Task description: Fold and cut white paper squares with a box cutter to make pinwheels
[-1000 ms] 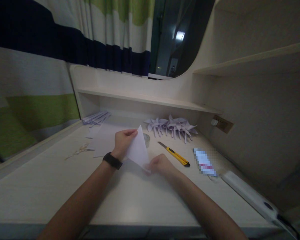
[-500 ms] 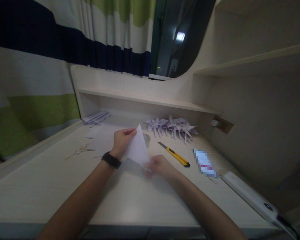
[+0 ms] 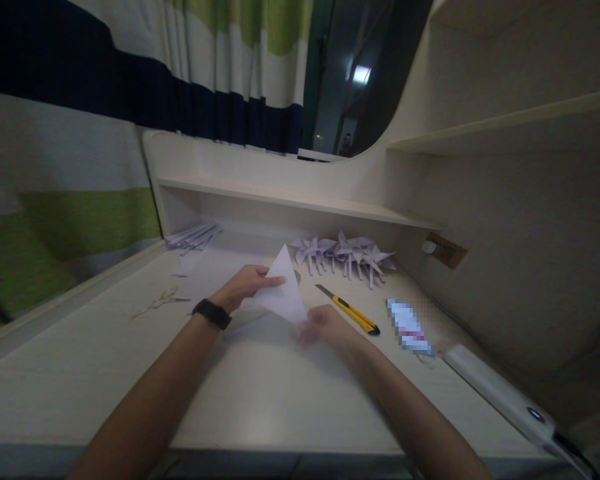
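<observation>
A white sheet of paper folded into a triangle (image 3: 286, 298) is held up over the desk between both hands. My left hand (image 3: 253, 281) grips its left side, thumb lying across the face of the paper. At the lower right corner my right hand (image 3: 319, 325) is closed on the paper, its fingertips somewhat blurred. Behind the paper a roll of tape (image 3: 297, 275) is mostly hidden. A yellow utility knife (image 3: 354, 313), blade out, lies right of the hands. Under the left hand a thin paper strip or edge (image 3: 250, 325) rests on the desk.
Paper pinwheels (image 3: 350, 255) are heaped at the back right. Rolled paper sticks (image 3: 195, 237) and flat sheets (image 3: 225, 257) lie at the back left, near scissors (image 3: 163, 300). At right are a phone (image 3: 409, 325) and a white power strip (image 3: 497, 390). A low shelf (image 3: 290, 201) spans the back.
My left hand has slid down from the paper's top tip to its left side, thumb now across it. The paper and right hand have shifted slightly right.
</observation>
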`<state>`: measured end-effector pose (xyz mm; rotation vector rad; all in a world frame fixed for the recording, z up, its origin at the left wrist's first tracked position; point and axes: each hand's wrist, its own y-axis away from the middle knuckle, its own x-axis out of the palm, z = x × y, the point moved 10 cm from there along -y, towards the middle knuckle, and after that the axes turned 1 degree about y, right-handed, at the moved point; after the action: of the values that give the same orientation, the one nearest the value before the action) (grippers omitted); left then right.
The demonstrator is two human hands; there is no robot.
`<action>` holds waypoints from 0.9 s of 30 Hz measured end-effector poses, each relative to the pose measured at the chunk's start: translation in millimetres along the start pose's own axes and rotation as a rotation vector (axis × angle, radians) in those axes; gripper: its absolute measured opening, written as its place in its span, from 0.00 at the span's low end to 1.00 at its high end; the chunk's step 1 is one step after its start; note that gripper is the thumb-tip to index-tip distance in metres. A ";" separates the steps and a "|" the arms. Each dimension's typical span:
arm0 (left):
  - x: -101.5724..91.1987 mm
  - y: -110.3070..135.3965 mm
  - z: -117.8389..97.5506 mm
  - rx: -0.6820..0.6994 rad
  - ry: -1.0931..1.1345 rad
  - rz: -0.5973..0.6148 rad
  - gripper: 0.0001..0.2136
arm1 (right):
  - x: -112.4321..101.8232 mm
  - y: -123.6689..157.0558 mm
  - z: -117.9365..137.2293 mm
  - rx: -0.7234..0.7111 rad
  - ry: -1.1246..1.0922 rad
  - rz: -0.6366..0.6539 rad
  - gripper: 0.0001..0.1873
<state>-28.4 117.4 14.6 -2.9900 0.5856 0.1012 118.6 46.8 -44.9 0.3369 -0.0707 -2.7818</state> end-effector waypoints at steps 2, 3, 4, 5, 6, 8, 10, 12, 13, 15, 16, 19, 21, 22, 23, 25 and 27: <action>3.4 1.3 0.3 0.010 -0.055 0.037 0.16 | -2.9 0.8 -1.5 0.020 0.020 0.006 0.28; 2.5 1.8 -1.6 0.031 -0.077 0.022 0.15 | -3.8 1.1 -2.7 0.033 0.031 0.010 0.28; 1.7 2.4 -3.4 0.049 -0.093 0.006 0.14 | -4.5 1.1 -3.8 0.042 0.040 0.013 0.27; 1.5 2.9 -4.7 0.059 -0.102 -0.005 0.14 | -4.7 1.0 -4.6 0.047 0.043 0.019 0.27; 1.9 3.4 -5.7 0.064 -0.107 -0.010 0.14 | -4.9 0.8 -5.0 0.045 0.042 0.022 0.27; 2.7 4.0 -7.5 0.072 -0.107 -0.017 0.14 | -6.2 0.0 -5.2 0.035 0.029 0.019 0.28; 3.7 4.0 -8.5 0.079 -0.102 -0.017 0.14 | -6.9 -0.4 -6.2 0.035 0.021 0.021 0.28; 3.4 3.5 -8.6 0.080 -0.104 -0.027 0.14 | -7.6 -0.3 -6.1 0.037 0.017 0.022 0.28; 2.7 3.1 -8.3 0.078 -0.112 -0.038 0.14 | -7.3 0.0 -5.7 0.039 0.017 0.027 0.28; 1.0 2.5 -7.3 0.071 -0.135 -0.060 0.14 | -7.3 0.5 -4.7 0.046 0.014 0.030 0.28; 0.7 2.2 -6.4 0.066 -0.141 -0.063 0.14 | -7.4 0.6 -4.3 0.050 0.012 0.029 0.28; 1.2 1.3 -3.1 0.058 -0.130 -0.042 0.15 | -8.9 -0.2 -4.9 0.054 0.009 0.016 0.27; 0.8 0.7 -1.9 0.064 -0.118 -0.028 0.15 | -9.1 -1.7 -7.4 0.053 0.006 0.017 0.26; -0.2 0.6 -1.6 0.067 -0.119 -0.031 0.14 | -8.9 -2.5 -8.8 0.050 0.001 0.020 0.26; -1.6 0.5 -1.5 0.067 -0.124 -0.039 0.14 | -8.4 -3.3 -10.2 0.045 -0.005 0.026 0.25; -4.2 0.8 -1.9 0.063 -0.133 -0.060 0.13 | -7.5 -4.3 -12.2 0.039 -0.017 0.038 0.25; -5.7 1.6 -3.1 0.057 -0.136 -0.076 0.13 | -7.2 -4.6 -13.0 0.037 -0.014 0.045 0.25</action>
<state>-34.1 117.7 18.0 -2.9164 0.4519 0.2754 126.8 53.5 -56.3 0.3209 -0.1317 -2.7418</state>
